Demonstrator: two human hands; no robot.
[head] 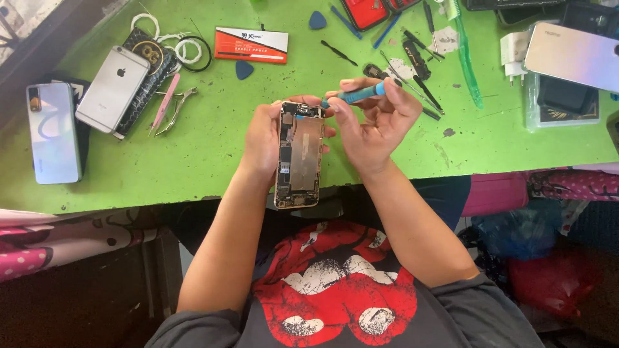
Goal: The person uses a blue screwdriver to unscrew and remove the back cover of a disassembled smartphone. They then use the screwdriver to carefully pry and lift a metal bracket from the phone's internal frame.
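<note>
Over a green bench, the left hand grips an opened gold-framed phone body upright. The right hand pinches a blue-handled screwdriver at its top edge, seemingly working a screw; steady, precise turning comes next.

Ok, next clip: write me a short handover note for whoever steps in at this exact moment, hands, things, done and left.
Left hand: grips the opened phone, its back off and insides showing, held upright over the near edge of the green table.
Right hand: pinches a blue-handled screwdriver, tip at the phone's top end.
Nearby: a silver phone and a pale blue phone lie at the left, tweezers beside them, blue picks and loose tools behind.
Done: the phone is open.
Left: the work at its top end; which screws are out cannot be told.
</note>
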